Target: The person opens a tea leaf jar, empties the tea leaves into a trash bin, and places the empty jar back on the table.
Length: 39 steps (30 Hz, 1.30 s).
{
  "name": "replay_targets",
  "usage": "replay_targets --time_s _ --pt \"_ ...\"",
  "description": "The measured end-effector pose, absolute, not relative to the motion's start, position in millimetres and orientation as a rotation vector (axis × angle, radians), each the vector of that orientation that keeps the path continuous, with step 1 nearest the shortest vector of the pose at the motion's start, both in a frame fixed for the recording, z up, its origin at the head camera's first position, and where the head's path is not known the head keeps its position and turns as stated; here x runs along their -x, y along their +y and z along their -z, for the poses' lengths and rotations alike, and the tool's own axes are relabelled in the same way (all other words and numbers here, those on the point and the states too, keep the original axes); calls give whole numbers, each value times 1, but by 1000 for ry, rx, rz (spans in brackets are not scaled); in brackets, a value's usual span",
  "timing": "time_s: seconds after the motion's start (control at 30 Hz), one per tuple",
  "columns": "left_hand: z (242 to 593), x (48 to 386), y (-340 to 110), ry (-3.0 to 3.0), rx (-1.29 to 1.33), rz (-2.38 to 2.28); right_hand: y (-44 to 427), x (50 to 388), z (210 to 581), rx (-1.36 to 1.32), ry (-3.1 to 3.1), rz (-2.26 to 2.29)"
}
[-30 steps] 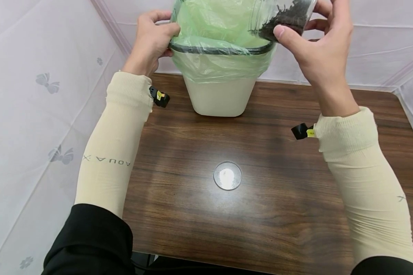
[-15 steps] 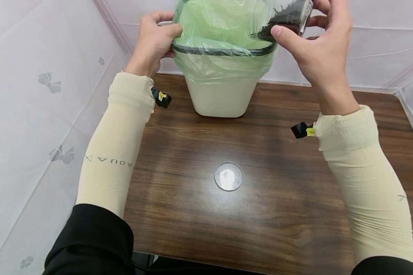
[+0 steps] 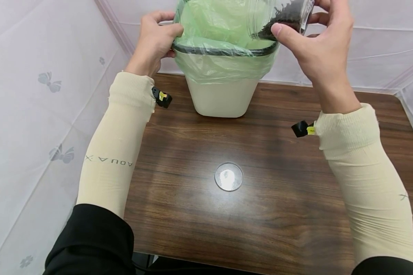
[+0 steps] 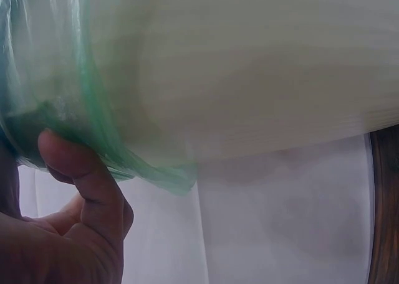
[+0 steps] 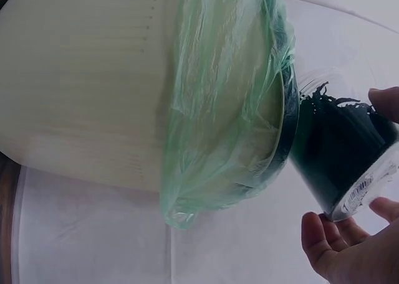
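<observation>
A cream trash bin [image 3: 223, 97] with a dark rim stands at the back of the table, lined with a thin green plastic bag [image 3: 223, 68] folded over its rim. My left hand [image 3: 155, 42] grips the rim and bag at the left; the left wrist view shows the index finger bent against the bag. In my right hand [image 3: 325, 57] is a clear jar [image 5: 343, 150], tipped on its side with its mouth over the bin's right part. Dark loose shreds [image 3: 287, 19] lie along its lower wall. Thumb and fingers hold it near the base, which bears a barcode label.
A clear round disc [image 3: 228, 176], like a jar lid, lies on the brown wooden table [image 3: 179, 214] in front of the bin. White patterned sheeting [image 3: 55, 122] hangs at the left and back. A small black camera sits on each sleeved wrist.
The jar has shifted slightly, and the dark shreds sit a little further back from its mouth than a second ago. My left hand keeps its grip on the rim.
</observation>
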<state>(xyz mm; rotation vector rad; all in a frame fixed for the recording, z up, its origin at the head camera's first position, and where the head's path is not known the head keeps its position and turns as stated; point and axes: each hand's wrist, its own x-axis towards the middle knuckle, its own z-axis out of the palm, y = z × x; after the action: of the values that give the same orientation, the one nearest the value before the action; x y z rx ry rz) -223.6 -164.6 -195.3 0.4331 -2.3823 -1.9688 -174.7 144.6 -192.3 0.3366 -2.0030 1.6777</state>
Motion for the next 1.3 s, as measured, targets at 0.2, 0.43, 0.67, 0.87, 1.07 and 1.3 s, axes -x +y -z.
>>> replay_targets --time_s 0.2,0.43,0.67,0.87,1.07,1.3 --pt "196 224 -164 -2382 -442 1968 144 175 190 -350 -2016 -1670" --pt "196 225 -163 -2388 -455 1966 144 177 191 -334 -2027 -1675" --pt "195 226 -161 -2373 -466 1993 145 179 190 -322 -2027 -1683" --pt "195 225 -161 -2371 -454 1993 145 180 189 -315 -2039 -1683" --pt "195 226 -160 -2370 -456 1996 146 180 188 -328 -2040 -1670" --pt "195 226 -159 -2367 -456 1997 144 179 187 -350 -2030 -1651"
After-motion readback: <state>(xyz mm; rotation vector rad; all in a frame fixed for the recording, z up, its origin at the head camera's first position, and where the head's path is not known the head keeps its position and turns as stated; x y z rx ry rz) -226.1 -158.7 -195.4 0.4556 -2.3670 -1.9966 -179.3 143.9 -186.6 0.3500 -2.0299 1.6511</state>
